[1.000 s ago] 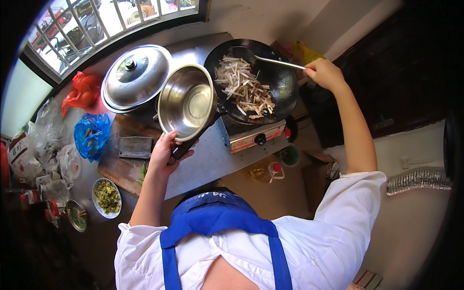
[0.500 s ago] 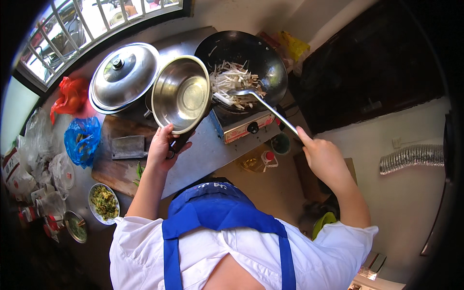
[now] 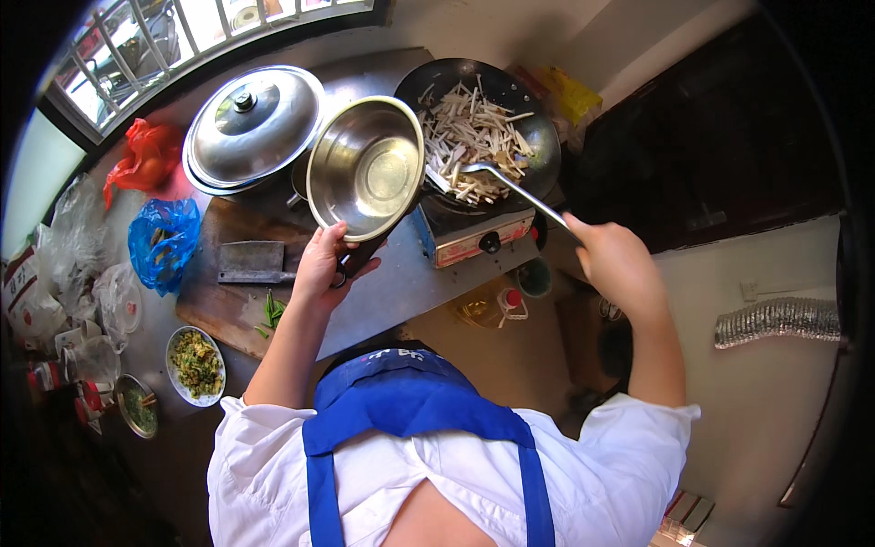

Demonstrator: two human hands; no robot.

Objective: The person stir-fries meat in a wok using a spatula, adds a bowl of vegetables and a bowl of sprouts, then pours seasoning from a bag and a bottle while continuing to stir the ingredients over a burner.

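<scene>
My left hand (image 3: pixel 330 266) grips the rim of a tilted, empty-looking metal bowl (image 3: pixel 351 155). A dark handle with a ring end (image 3: pixel 341 273) lies against the same hand, and the bowl hides where it leads. My right hand (image 3: pixel 620 266) is closed around the long handle of a metal spatula (image 3: pixel 524 190). Its head reaches into the black wok (image 3: pixel 544 137), among pale strips of food (image 3: pixel 469 137) mixed with some brownish pieces. Under the wok stands a portable gas stove (image 3: pixel 478 240) with a black knob.
Left of the bowl is a lidded pot (image 3: pixel 260 128). A cleaver (image 3: pixel 251 262) and green pieces (image 3: pixel 273 310) lie on a wooden board (image 3: pixel 214 319). Nearby are a blue bag (image 3: pixel 164 242), a red bag (image 3: pixel 146 155), a dish of food (image 3: pixel 195 366) and an oil jug (image 3: pixel 492 308) below.
The pale strips have been tossed and spread wider, with more brown pieces showing among them. The spatula still rests in the wok. The whole view has shifted slightly.
</scene>
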